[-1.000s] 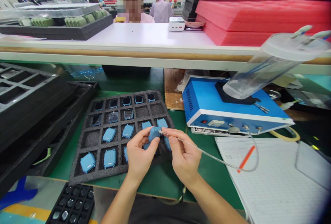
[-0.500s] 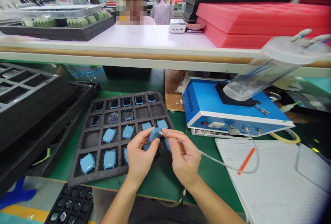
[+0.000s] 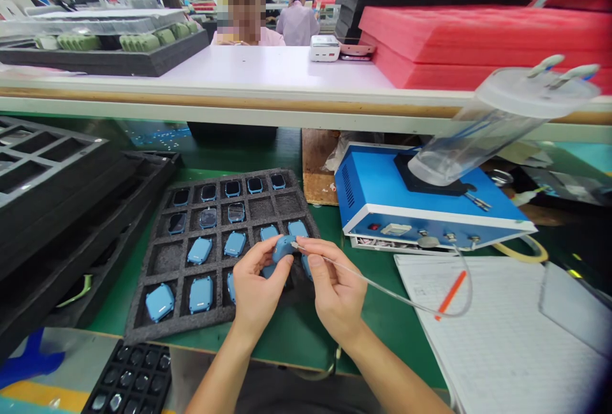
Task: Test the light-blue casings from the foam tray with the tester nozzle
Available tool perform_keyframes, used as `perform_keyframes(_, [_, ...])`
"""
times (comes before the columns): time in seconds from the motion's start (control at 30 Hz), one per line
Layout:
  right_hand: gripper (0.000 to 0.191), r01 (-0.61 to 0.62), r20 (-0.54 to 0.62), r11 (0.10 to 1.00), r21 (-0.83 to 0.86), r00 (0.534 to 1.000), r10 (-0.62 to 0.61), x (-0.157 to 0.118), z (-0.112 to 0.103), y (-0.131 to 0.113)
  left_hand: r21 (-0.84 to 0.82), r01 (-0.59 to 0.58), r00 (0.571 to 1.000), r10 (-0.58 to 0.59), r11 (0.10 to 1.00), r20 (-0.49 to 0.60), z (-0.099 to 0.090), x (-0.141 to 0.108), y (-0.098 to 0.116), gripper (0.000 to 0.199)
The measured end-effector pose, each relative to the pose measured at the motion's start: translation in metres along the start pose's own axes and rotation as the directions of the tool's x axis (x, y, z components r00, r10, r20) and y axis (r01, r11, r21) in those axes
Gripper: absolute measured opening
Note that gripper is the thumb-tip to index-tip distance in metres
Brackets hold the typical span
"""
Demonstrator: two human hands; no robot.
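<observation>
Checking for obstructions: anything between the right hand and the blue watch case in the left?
Only the tip of the thin clear tube, pinched in the right hand and pointed at the case. No other obstruction is visible.

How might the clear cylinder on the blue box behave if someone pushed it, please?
The clear cylinder may tip, as it rises tall from the blue box. Its smooth, see-through wall suggests it is stiff and perhaps slippery.

No label, brand, number or sign can be read; the marks on the blue watch cases (image 3: 201,294) and the lined paper (image 3: 507,325) are too small.
</observation>
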State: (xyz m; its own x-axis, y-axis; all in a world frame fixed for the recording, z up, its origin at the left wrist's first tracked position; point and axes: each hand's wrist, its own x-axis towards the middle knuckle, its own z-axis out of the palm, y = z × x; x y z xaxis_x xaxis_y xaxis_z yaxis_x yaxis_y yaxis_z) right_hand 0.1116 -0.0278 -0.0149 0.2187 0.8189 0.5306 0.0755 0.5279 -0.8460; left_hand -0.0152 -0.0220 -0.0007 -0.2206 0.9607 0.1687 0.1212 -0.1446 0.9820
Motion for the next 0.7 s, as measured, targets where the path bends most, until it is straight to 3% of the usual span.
perform_keyframes(0.7, [0.018,0.031,-0.017,0.998,0.045,0.999,-0.03,0.0083,0.005,0.0038,-0.022,-0.02,0.999,0.019,1.0,-0.047,0.0008,0.0086,-0.0072,0.034])
